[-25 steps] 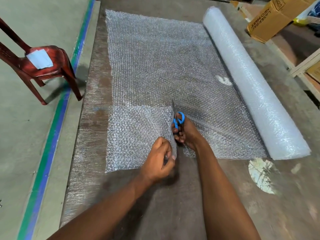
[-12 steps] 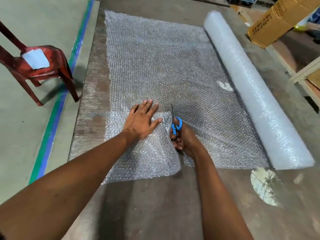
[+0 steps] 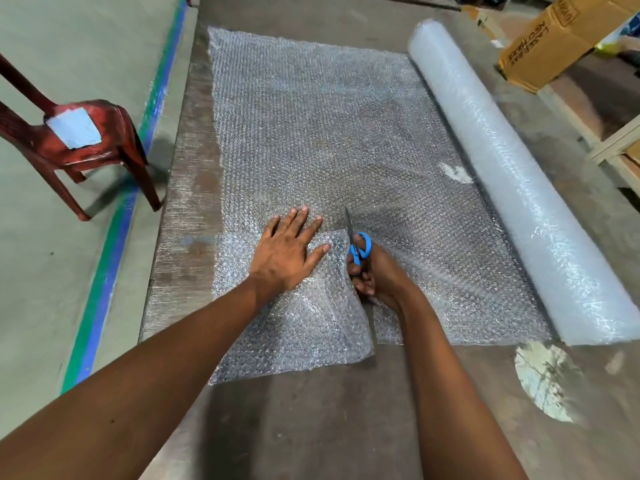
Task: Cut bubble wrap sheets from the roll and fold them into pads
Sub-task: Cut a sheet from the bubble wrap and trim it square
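Observation:
A wide bubble wrap sheet [image 3: 322, 133] lies unrolled across the worn table [image 3: 346, 427], still joined to the roll [image 3: 512, 181] along the right side. A cut runs up from the near edge, and the freed strip [image 3: 287, 334] on its left lies doubled over the sheet. My left hand [image 3: 289, 251] presses flat on that strip with fingers spread. My right hand [image 3: 375, 275] grips the blue-handled scissors [image 3: 358, 245], whose blades point away from me at the end of the cut.
A red plastic chair [image 3: 79, 147] with a pale square on its seat stands on the floor at the left, beside a green and blue floor stripe [image 3: 114, 244]. A cardboard box [image 3: 561, 39] and wooden shelving [image 3: 620, 147] sit at the far right.
My left hand let go of the strip's near cut edge, moved forward and now presses flat on it. The scissors moved slightly further along the cut.

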`<state>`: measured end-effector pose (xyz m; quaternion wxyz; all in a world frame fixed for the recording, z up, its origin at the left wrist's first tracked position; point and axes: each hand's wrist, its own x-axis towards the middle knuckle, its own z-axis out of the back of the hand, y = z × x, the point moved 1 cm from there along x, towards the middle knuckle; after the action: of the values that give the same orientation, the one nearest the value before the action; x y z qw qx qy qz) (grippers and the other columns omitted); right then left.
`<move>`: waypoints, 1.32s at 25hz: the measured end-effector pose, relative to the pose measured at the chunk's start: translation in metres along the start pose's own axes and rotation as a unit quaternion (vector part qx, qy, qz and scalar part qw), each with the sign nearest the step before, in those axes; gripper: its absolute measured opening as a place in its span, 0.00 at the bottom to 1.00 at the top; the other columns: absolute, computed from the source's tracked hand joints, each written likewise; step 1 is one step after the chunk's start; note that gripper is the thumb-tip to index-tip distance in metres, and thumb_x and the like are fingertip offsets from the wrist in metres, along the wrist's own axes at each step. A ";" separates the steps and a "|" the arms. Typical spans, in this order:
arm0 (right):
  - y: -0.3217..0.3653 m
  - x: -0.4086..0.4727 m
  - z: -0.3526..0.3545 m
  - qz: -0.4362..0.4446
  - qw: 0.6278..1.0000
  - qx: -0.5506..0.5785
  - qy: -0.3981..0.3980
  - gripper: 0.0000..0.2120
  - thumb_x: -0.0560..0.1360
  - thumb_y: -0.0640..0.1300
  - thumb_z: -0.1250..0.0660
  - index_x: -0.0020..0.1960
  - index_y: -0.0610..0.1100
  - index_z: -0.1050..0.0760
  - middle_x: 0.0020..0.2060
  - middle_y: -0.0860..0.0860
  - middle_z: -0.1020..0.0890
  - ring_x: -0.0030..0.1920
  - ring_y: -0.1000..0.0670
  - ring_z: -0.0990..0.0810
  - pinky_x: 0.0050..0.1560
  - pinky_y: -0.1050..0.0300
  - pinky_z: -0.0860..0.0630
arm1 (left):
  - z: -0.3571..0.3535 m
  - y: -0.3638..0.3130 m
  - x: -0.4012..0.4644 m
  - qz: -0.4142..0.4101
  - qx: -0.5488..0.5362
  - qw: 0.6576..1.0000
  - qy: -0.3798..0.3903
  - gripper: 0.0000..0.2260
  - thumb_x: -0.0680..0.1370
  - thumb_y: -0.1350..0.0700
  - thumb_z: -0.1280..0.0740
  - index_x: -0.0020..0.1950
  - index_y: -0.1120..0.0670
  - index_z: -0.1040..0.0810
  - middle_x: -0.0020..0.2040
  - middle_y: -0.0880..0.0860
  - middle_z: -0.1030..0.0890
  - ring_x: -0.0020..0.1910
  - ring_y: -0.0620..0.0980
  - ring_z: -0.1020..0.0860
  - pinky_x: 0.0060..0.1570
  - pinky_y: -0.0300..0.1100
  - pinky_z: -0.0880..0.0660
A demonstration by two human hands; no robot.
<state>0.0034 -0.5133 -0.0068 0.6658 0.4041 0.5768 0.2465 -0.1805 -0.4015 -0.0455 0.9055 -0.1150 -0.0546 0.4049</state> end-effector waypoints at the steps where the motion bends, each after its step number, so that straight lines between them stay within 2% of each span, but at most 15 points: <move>1: 0.001 0.003 0.000 0.000 1.000 -0.002 -0.002 0.24 0.86 0.64 0.43 0.47 0.45 0.25 0.33 0.51 0.25 0.26 0.51 0.31 0.23 0.59 0.42 | 0.000 0.000 0.000 -0.001 0.000 1.000 0.000 0.35 0.83 0.28 0.64 0.86 0.42 0.52 0.86 0.52 0.52 0.85 0.52 0.54 0.83 0.58 0.53; 5: 0.008 0.011 -0.003 -0.009 1.000 0.005 0.002 0.24 0.86 0.63 0.45 0.46 0.44 0.27 0.31 0.51 0.27 0.25 0.51 0.34 0.21 0.60 0.46 | 0.000 0.000 -0.001 0.003 -0.016 1.000 -0.007 0.34 0.83 0.28 0.64 0.86 0.42 0.51 0.87 0.51 0.52 0.85 0.51 0.54 0.83 0.57 0.53; 9: 0.006 0.014 -0.004 0.001 1.000 0.004 -0.008 0.23 0.86 0.63 0.44 0.46 0.46 0.26 0.32 0.52 0.26 0.26 0.51 0.36 0.21 0.61 0.45 | 0.001 0.000 0.000 0.001 -0.020 1.000 0.005 0.34 0.82 0.29 0.66 0.86 0.40 0.53 0.86 0.51 0.53 0.85 0.51 0.56 0.83 0.58 0.54; 14: 0.015 0.015 -0.007 0.002 1.000 0.002 -0.031 0.25 0.86 0.63 0.46 0.43 0.46 0.24 0.30 0.51 0.26 0.22 0.52 0.37 0.19 0.62 0.43 | 0.008 0.002 -0.002 -0.011 -0.029 0.999 0.012 0.32 0.82 0.28 0.66 0.85 0.36 0.52 0.86 0.52 0.54 0.85 0.53 0.56 0.83 0.60 0.54; 18: 0.015 0.023 -0.010 0.009 0.999 -0.005 -0.049 0.24 0.85 0.64 0.42 0.46 0.45 0.24 0.30 0.52 0.25 0.22 0.53 0.36 0.21 0.60 0.44 | 0.008 0.001 0.000 -0.007 -0.048 0.999 0.008 0.30 0.83 0.28 0.63 0.84 0.35 0.50 0.86 0.51 0.52 0.85 0.54 0.55 0.83 0.62 0.52; 20: 0.016 0.031 -0.012 0.003 0.999 0.018 -0.033 0.23 0.84 0.64 0.40 0.47 0.44 0.24 0.31 0.52 0.26 0.22 0.54 0.37 0.20 0.59 0.44 | 0.008 0.004 0.001 -0.007 -0.056 0.998 0.007 0.30 0.83 0.29 0.62 0.84 0.36 0.50 0.86 0.51 0.51 0.85 0.54 0.56 0.83 0.62 0.54; 23: 0.021 0.038 -0.010 -0.007 0.998 0.068 -0.016 0.25 0.86 0.62 0.42 0.44 0.43 0.23 0.30 0.49 0.29 0.20 0.53 0.36 0.17 0.62 0.42 | 0.006 0.005 0.001 -0.024 -0.062 0.998 0.009 0.30 0.85 0.31 0.62 0.85 0.39 0.49 0.86 0.53 0.51 0.85 0.55 0.56 0.82 0.62 0.56; 29: 0.033 0.047 -0.017 -0.031 0.996 0.057 -0.063 0.22 0.84 0.62 0.39 0.42 0.45 0.26 0.29 0.51 0.31 0.18 0.55 0.38 0.17 0.64 0.47 | 0.003 0.009 0.003 -0.039 -0.055 0.998 -0.009 0.27 0.87 0.36 0.55 0.84 0.43 0.41 0.85 0.56 0.43 0.84 0.60 0.47 0.81 0.64 0.50; 33: 0.037 0.051 -0.019 -0.076 0.990 0.099 -0.062 0.23 0.80 0.64 0.37 0.41 0.45 0.25 0.28 0.51 0.31 0.17 0.55 0.38 0.16 0.66 0.46 | 0.004 0.010 0.005 -0.029 -0.075 0.997 0.003 0.27 0.86 0.35 0.56 0.84 0.42 0.42 0.86 0.56 0.45 0.85 0.59 0.49 0.81 0.63 0.53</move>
<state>0.0014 -0.4476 -0.0054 0.6739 0.4374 0.5850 0.1111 -0.1848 -0.3908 -0.0438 0.9058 -0.1823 -0.0853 0.3728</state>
